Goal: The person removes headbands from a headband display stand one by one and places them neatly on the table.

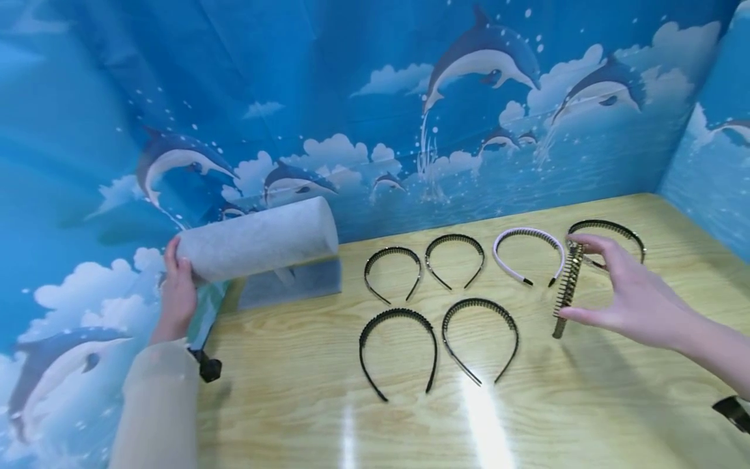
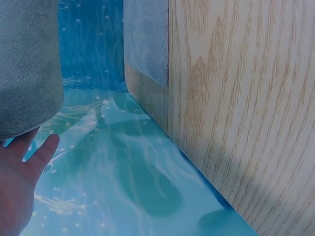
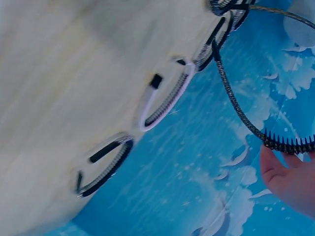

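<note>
At the left, my left hand holds a grey, fuzzy cylinder by its near end, tilted and raised over the table. In the left wrist view the fingers pass behind the rim of the cylinder, so their tips are hidden. My right hand pinches a dark, toothed headband above the table, thumb on one side and fingers on the other. The right wrist view shows that headband's arm and its row of teeth, with fingertips against it.
Several dark headbands lie in two rows on the wood-grain table, with one lilac headband in the back row. Beneath the cylinder a flat grey piece lies by the back edge. Dolphin-print sheeting walls the back and sides.
</note>
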Demonstrator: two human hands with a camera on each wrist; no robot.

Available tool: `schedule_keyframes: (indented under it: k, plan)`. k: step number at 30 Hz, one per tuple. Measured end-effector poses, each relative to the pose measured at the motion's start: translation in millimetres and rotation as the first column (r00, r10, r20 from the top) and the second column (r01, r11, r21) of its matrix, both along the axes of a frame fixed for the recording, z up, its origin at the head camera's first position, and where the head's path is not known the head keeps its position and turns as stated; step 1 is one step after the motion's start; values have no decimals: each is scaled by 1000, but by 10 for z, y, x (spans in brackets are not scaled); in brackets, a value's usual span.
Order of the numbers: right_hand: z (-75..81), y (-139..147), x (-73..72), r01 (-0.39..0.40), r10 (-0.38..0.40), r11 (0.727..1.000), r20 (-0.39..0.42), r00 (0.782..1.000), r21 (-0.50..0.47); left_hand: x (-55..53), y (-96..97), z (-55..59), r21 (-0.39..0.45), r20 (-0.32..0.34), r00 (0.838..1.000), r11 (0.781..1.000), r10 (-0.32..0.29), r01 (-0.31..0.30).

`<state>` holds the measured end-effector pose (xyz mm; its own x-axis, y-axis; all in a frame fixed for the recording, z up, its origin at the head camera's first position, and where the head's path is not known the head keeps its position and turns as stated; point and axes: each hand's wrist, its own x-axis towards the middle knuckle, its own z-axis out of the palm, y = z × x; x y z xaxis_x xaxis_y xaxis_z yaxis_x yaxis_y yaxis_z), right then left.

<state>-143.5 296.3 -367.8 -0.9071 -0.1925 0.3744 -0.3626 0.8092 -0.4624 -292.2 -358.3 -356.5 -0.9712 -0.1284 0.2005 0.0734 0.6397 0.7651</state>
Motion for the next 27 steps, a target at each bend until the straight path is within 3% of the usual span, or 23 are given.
schedule_keyframes:
  k: [4,12,20,27]
  plan:
    - [-93,100,58,23,-22,995,-18,1000,94,8,-18,21,-6,1,1000,1000,13,-13]
    - [-375,190,47,-47,55,970,-26,998,238,-12,-21,6,-4,34,999,1000,3,-3]
    - [-546,154,-38,-145,140,980,45,989,138,-9,-12,-10,13,40,999,1000,-14,14]
    - [-670,101,-77,-134,124,976,68,990,170,-12,-15,5,16,32,999,1000,-15,14]
